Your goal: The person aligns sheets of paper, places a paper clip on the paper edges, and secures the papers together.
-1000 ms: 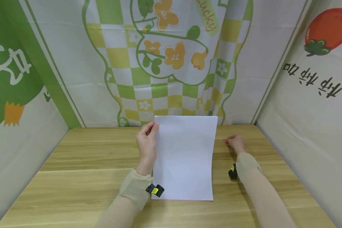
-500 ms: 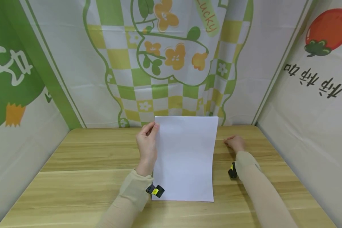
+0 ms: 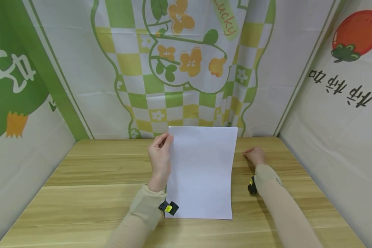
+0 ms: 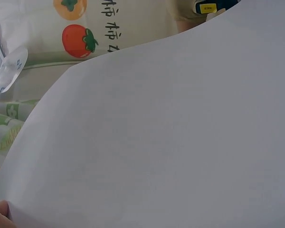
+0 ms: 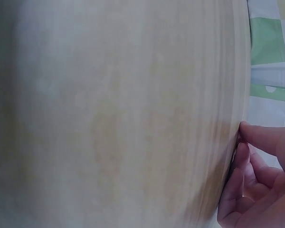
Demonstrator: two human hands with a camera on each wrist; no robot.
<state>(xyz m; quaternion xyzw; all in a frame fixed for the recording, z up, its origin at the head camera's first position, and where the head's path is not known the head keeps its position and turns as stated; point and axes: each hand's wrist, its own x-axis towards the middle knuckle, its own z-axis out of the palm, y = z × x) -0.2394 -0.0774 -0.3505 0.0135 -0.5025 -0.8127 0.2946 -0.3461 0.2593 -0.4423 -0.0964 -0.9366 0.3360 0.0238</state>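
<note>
White paper sheet (image 3: 201,172) — long axis fore-and-aft — extends right from the left hand (image 3: 160,158), which pinches it near the far corner; right hand (image 3: 255,156), fingers loosely curled, rests apart, beyond its right edge.

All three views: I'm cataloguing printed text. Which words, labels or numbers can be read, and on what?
"Lucky": back curtain.
"柿柿如", upside down: right curtain.
Apparently "好", upside down: left curtain.
Yellow tags on the wrist cameras: too small.
Blue print on pale sheet, green cloth marks, left wrist view: too blurred.
Paper: no text visible.
</note>
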